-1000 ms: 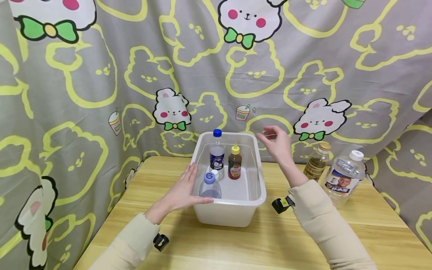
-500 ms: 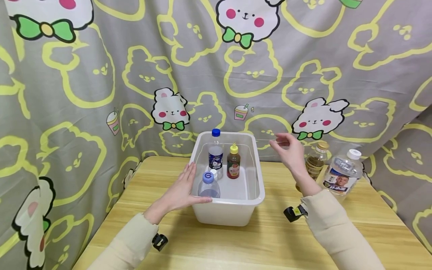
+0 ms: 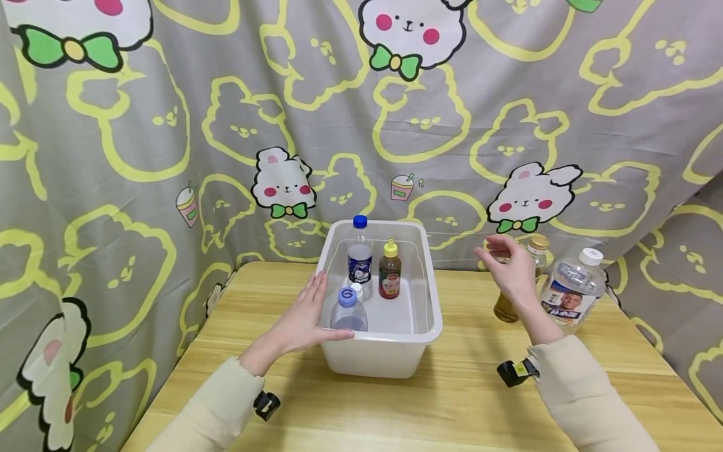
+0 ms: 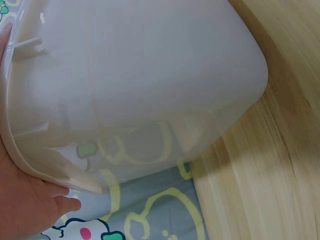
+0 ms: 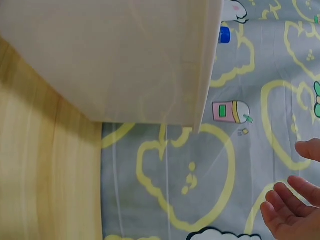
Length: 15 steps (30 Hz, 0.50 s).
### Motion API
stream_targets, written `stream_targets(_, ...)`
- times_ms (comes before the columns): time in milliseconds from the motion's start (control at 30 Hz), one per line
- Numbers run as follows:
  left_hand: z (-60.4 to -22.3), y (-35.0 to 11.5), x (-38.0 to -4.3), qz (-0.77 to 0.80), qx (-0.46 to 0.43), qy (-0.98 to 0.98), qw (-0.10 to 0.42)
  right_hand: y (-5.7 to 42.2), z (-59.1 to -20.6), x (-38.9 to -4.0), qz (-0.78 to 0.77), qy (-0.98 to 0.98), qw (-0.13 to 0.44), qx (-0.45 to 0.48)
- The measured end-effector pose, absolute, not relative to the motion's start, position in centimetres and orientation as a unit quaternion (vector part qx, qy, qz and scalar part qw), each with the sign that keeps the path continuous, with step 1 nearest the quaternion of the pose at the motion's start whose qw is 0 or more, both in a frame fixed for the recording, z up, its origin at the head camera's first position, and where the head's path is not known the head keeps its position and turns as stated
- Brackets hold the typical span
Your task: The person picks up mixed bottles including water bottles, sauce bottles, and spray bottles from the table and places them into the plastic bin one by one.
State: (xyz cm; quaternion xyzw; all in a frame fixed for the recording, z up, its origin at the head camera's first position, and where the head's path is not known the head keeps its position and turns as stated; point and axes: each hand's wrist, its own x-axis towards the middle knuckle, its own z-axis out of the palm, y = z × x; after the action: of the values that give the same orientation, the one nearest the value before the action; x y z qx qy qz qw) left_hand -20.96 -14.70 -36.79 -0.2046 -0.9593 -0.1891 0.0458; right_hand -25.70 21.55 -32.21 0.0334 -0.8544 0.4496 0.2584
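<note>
My left hand [image 3: 299, 317] rests on the near left corner of a white plastic bin [image 3: 378, 358], its fingers along the left rim and its thumb over the front rim. Several bottles stand inside: a clear one with a blue cap and dark label [image 3: 359, 263], a brown sauce bottle with a yellow nozzle [image 3: 390, 276], and a clear bottle with a light blue cap [image 3: 348, 311]. My right hand [image 3: 513, 270] holds nothing, its fingers slightly bent. It partly hides a yellow-capped oil bottle [image 3: 507, 307]; whether they touch I cannot tell.
A large clear bottle with a white cap [image 3: 573, 289] stands right of the oil bottle on the wooden table [image 3: 452, 408]. A white cap [image 3: 357, 289] shows behind the light blue one. A patterned grey curtain [image 3: 339, 125] hangs behind the table.
My right hand has moved right and down, away from the bin to the oil bottle. My left hand stays on the bin's corner, and the bottles keep their places.
</note>
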Motion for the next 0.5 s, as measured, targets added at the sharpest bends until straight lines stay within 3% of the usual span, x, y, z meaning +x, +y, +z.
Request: stream_targets(500, -36.7, -14.7, -21.0, -0.192, -0.204, -0.959, 0.045, 24.7, -34.4, -24.0, 0.438, -0.853, 0.284, -0.015)
